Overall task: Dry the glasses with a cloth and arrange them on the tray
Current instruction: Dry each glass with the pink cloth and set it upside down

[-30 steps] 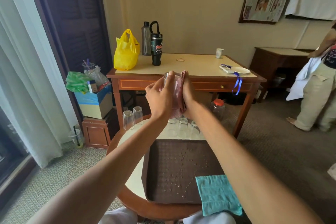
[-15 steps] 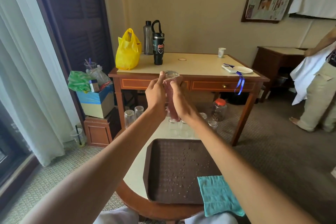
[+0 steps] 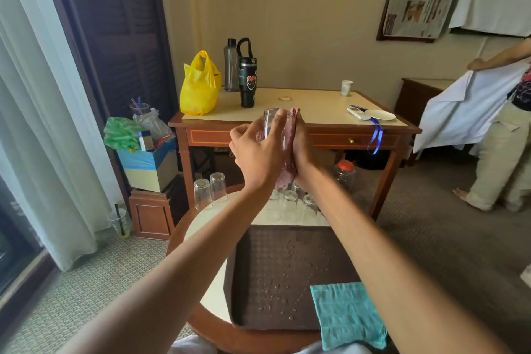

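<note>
My left hand (image 3: 257, 154) grips a clear glass (image 3: 268, 121) held up in front of me. My right hand (image 3: 300, 149) presses a pink patterned cloth (image 3: 288, 138) against the glass's side, and the cloth's end hangs below my wrists. Below lies a dark brown tray (image 3: 275, 276) with water drops on it and no glasses. Two glasses (image 3: 209, 191) stand upside down at the round table's far left. Several more glasses (image 3: 290, 201) stand beyond the tray, partly hidden by my arms.
A teal cloth (image 3: 346, 315) drapes over the tray's near right corner. The round table (image 3: 198, 238) has a wooden rim. Behind it stands a wooden desk (image 3: 316, 108) with a yellow bag (image 3: 199, 86) and bottles. A person (image 3: 500, 135) holds a white sheet at the right.
Both hands shifted slightly with the glass between them. The glass now shows at the left of my left thumb, and the cloth lies flat under my right palm.
</note>
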A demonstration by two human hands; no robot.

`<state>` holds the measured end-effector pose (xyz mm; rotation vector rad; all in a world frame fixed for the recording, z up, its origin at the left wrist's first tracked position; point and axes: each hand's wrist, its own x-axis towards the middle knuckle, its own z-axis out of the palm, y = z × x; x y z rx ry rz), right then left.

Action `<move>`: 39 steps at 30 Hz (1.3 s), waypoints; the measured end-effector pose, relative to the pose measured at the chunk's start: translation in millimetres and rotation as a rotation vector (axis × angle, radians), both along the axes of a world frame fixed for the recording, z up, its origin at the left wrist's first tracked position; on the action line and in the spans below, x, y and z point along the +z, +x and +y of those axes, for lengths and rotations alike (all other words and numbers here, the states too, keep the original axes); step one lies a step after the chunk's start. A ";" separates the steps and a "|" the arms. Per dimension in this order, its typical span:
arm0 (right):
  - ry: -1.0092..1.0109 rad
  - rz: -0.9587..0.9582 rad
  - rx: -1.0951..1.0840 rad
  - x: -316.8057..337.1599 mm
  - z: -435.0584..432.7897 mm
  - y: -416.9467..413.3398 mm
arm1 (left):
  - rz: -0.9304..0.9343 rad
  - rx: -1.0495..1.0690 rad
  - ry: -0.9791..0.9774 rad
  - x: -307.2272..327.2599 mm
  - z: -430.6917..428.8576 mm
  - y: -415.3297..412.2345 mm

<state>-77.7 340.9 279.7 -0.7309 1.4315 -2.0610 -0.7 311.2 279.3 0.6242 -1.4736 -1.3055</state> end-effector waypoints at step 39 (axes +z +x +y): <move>0.172 0.345 -0.271 -23.9 5.0 25.8 | 0.042 -0.332 0.518 -16.7 -23.5 -3.3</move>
